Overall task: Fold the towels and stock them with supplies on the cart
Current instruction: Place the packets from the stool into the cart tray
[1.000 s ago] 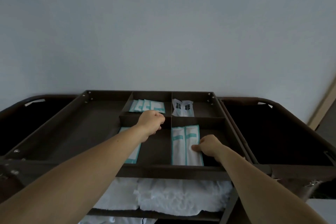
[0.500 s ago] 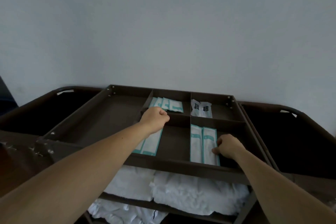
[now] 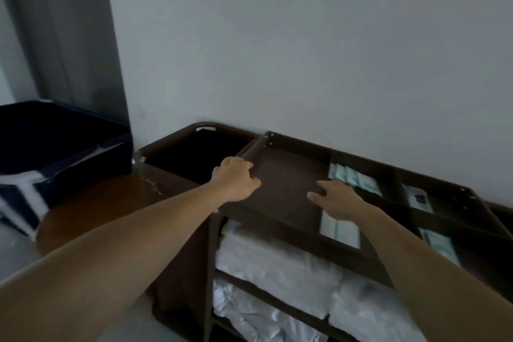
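One dark brown housekeeping cart (image 3: 341, 255) with a partitioned top tray stands against the grey wall, running from centre toward 4 o'clock. At 9 o'clock is a navy fabric box (image 3: 55, 141), and a round brown wooden table (image 3: 97, 203) is just below it. White folded towels (image 3: 277, 266) fill the cart's two shelves at 5 o'clock. The left hand (image 3: 236, 180), fingers loosely bent, holds nothing at the tray's 9 o'clock rim; contact is unclear. The right hand (image 3: 337, 200), fingers relaxed and empty, is over the tray floor. Teal-and-white flat packets (image 3: 358, 179) lie in compartments at its 3 o'clock.

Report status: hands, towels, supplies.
Both hands empty: left hand loosely curled, right hand open above top tray. Towels shelved, packets in compartments. No obstruction seen.
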### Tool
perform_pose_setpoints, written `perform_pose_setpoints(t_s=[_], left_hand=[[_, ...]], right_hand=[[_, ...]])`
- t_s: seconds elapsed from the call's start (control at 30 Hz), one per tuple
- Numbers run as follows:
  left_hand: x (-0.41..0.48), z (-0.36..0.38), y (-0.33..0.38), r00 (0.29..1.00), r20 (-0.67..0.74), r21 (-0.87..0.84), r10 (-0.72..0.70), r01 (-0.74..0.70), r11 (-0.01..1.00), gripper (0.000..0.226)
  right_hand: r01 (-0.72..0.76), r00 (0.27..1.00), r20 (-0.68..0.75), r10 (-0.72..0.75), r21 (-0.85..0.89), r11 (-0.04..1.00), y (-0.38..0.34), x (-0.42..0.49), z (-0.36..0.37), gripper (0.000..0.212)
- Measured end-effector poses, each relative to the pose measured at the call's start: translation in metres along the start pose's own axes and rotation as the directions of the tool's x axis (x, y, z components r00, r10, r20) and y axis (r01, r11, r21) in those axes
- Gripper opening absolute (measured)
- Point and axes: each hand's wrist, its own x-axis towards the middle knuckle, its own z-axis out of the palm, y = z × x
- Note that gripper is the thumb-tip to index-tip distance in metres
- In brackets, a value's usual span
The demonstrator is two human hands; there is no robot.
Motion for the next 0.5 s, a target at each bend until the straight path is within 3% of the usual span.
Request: perform_pose_setpoints(t_s=[0.17,0.33,0.5], left_hand=[[-0.028,-0.063,-0.144,0.982,-0.021,0.021,-0.187,0.188,0.982,0.061],[-0.048,-0.099,-0.247,0.928,-0.06,-0.031,-0.368,0.367,0.93,0.047],[-0.036,-0.113,-0.325,0.876,-0.072,-0.078,-0.476,0.471,0.879,0.059]], right_hand=[[0.199,0.98,0.0,-0.2,0.055,0.978,-0.148,0.035,0.031,0.072],[0.337,0.941,0.008,-0.338,0.06,0.94,-0.274,0.059,0.061,0.067],[0.45,0.892,0.037,-0.45,0.012,0.893,-0.373,0.103,0.076,0.065]])
